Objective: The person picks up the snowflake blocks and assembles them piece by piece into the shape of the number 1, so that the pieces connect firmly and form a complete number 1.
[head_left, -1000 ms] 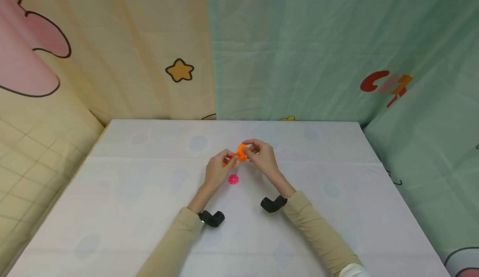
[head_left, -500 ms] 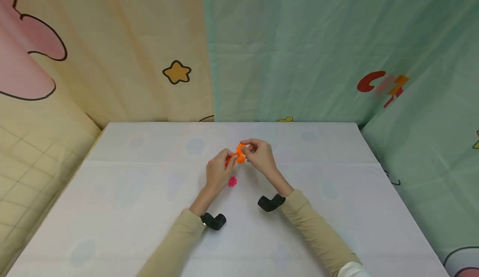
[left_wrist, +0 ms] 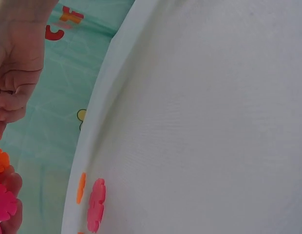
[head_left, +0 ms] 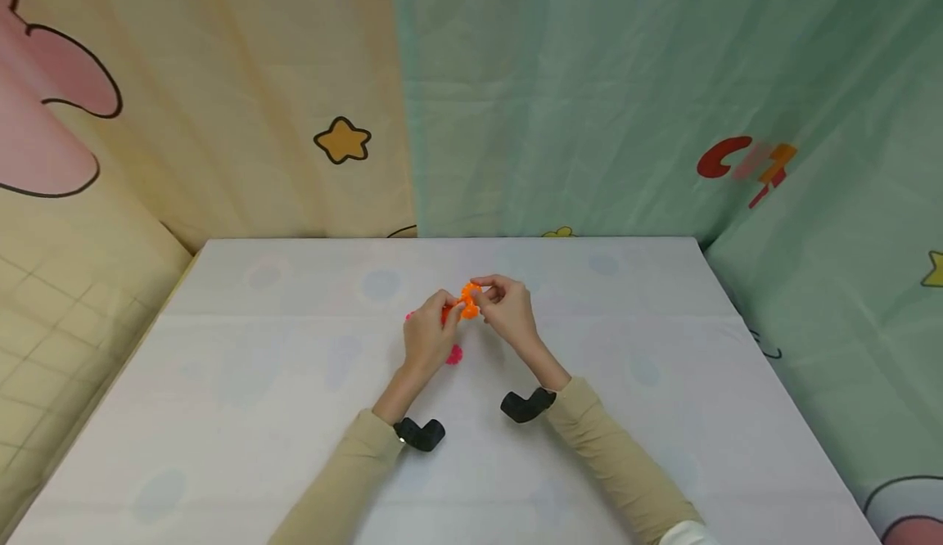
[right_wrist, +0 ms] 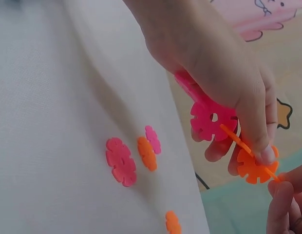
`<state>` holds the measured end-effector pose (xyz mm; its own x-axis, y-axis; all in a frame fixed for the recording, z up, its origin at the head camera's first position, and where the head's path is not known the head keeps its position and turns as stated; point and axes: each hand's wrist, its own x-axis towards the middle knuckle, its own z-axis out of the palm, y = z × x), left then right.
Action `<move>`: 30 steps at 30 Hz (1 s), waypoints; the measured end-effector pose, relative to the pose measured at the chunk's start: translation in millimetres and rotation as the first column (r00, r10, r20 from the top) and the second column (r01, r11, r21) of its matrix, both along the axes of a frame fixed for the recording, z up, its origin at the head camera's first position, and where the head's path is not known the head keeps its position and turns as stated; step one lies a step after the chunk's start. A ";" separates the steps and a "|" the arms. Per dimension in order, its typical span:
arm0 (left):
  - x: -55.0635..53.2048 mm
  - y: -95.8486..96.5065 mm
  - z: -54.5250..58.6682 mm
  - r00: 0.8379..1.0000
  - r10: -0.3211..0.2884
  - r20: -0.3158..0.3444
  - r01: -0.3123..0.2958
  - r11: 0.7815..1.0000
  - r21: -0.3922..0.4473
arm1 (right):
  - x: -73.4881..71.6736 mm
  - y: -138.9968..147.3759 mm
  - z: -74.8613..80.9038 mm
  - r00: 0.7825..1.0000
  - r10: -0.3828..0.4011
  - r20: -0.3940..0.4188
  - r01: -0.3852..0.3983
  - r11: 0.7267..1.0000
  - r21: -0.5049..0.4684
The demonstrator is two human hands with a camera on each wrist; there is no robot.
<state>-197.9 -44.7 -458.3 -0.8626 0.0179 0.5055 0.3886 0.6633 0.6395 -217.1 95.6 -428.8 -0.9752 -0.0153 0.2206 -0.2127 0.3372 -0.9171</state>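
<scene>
My left hand (head_left: pixel 429 339) grips a chain of notched plastic snowflake discs. In the right wrist view, a pink disc (right_wrist: pixel 213 119) hangs by its palm and its thumb presses an orange disc (right_wrist: pixel 251 169). The right hand (head_left: pixel 512 316) meets it from the right, fingertips pinching the end of an orange disc seen edge-on (right_wrist: pixel 273 175). Both hands are close together above the table, and orange pieces (head_left: pixel 469 301) show between them in the head view. Parts of the held discs are hidden behind fingers.
On the white-covered table (head_left: pixel 295 447) lie loose discs: a pink one (right_wrist: pixel 121 162), an orange one (right_wrist: pixel 147 153), a second pink one (right_wrist: pixel 153 140) and another orange one (right_wrist: pixel 173 223). Patterned curtains (head_left: pixel 552 103) stand behind and beside the table.
Both hands stay joined at the discs with small finger shifts. The left hand has turned slightly, and a bit of pink now shows at its left side. The head view has drifted slightly.
</scene>
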 end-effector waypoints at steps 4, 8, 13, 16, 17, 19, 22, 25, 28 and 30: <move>0.4 -2.0 -0.7 1.000 -0.014 0.009 0.014 1.000 -0.014 | 1.1 0.6 -3.0 1.000 0.000 0.023 0.000 1.000 -0.010; 0.8 -3.9 -1.0 0.995 -0.070 0.073 0.066 0.996 0.056 | -0.7 3.3 -4.5 0.998 0.035 0.057 -0.035 0.999 -0.008; 0.2 -8.4 -2.1 0.969 -0.179 0.168 0.140 0.966 0.219 | -4.8 12.1 -1.2 0.983 0.108 0.151 -0.111 0.994 0.011; -0.5 -12.1 -2.3 0.962 -0.207 0.177 0.157 0.952 0.262 | -6.7 16.6 2.4 0.968 0.150 0.201 -0.161 0.986 0.039; -0.8 -13.4 -2.3 0.962 -0.213 0.173 0.163 0.950 0.267 | -7.2 17.6 3.0 0.963 0.166 0.213 -0.179 0.983 0.044; -0.7 -15.8 -2.6 0.961 -0.217 0.174 0.166 0.949 0.268 | -8.2 18.6 3.6 0.955 0.192 0.227 -0.210 0.976 0.058; 0.6 -18.9 -2.2 0.958 -0.217 0.185 0.164 0.950 0.267 | -7.9 18.5 4.1 0.949 0.211 0.236 -0.232 0.971 0.066; 1.6 -21.3 -2.5 0.959 -0.204 0.194 0.152 0.955 0.254 | -7.0 18.2 3.4 0.947 0.213 0.240 -0.235 0.970 0.067; 0.9 -23.1 -3.9 0.966 -0.185 0.180 0.140 0.962 0.235 | -6.5 17.8 1.9 0.946 0.214 0.244 -0.236 0.969 0.068; 0.5 -24.3 -4.2 0.971 -0.171 0.165 0.132 0.966 0.224 | -6.5 17.5 1.0 0.945 0.217 0.245 -0.239 0.969 0.066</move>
